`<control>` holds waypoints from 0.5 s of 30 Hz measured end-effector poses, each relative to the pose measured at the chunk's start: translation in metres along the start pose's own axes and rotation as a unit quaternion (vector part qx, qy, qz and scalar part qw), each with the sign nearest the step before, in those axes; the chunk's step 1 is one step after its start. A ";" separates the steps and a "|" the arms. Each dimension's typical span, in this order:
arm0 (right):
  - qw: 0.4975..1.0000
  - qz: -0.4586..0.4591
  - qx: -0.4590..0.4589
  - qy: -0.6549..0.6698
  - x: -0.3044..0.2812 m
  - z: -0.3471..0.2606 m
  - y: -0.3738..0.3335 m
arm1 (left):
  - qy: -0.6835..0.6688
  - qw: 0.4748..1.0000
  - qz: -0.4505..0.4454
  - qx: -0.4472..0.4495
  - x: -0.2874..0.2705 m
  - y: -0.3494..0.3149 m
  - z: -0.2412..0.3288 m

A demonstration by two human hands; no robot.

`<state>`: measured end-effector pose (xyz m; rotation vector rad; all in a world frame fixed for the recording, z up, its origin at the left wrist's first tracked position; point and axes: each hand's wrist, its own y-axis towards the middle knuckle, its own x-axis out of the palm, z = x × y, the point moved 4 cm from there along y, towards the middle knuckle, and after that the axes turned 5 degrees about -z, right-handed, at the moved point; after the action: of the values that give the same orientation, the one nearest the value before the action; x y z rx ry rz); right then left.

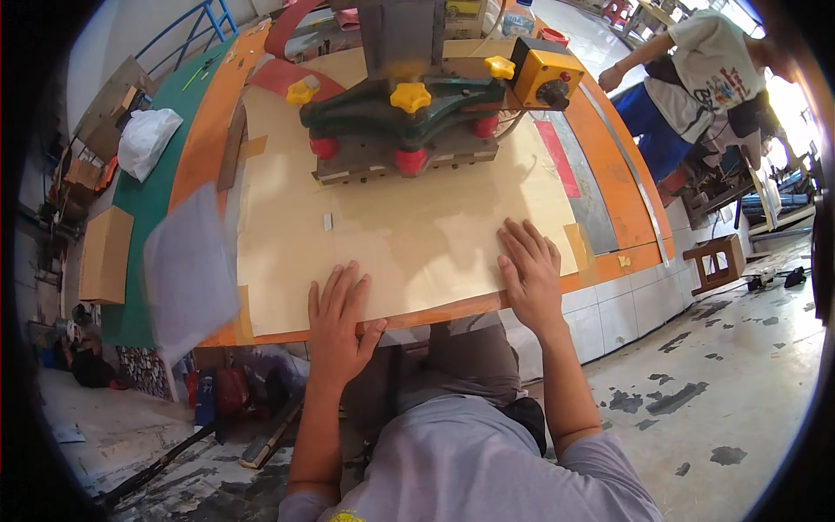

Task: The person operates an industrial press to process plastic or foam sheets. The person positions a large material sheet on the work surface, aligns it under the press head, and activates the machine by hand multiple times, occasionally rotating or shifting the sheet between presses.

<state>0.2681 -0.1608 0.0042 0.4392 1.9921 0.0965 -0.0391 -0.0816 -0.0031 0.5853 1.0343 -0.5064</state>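
Observation:
My left hand (339, 313) rests flat at the near edge of a large cream sheet (278, 283), fingers spread and nothing held. Farther right, my right hand (532, 270) lies on the same sheet, its fingers stretched out and holding nothing. Tape strips fix the sheet to an orange table (193, 165). A small pale rectangular piece (328, 222) sits on it, beyond my left fingertips. Over the sheet's far part is a press head (391, 113) with a dark green frame, yellow star knobs, red fittings and a flat metal plate underneath.
A yellow control box (544, 76) is mounted right of the press. Translucent plastic sheets (191, 270) lie at the left, near a cardboard box (106, 255) and a white plastic bag (150, 142). Another person (700, 78) stands at the far right, beyond a brown stool (718, 264).

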 end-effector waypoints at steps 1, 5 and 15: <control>1.000 -0.003 -0.001 -0.005 0.001 0.001 -0.001 | 0.002 1.000 0.000 0.001 0.001 -0.001 -0.001; 0.999 0.007 -0.018 0.025 -0.001 0.002 -0.007 | -0.013 1.000 0.013 0.006 -0.001 -0.008 -0.005; 0.973 0.215 -0.086 -0.016 0.030 0.040 -0.065 | 0.095 0.970 0.200 -0.099 0.023 -0.091 -0.071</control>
<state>0.2748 -0.2157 -0.0565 0.7469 1.8108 0.5258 -0.1333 -0.1048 -0.0698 0.6520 1.0973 0.0098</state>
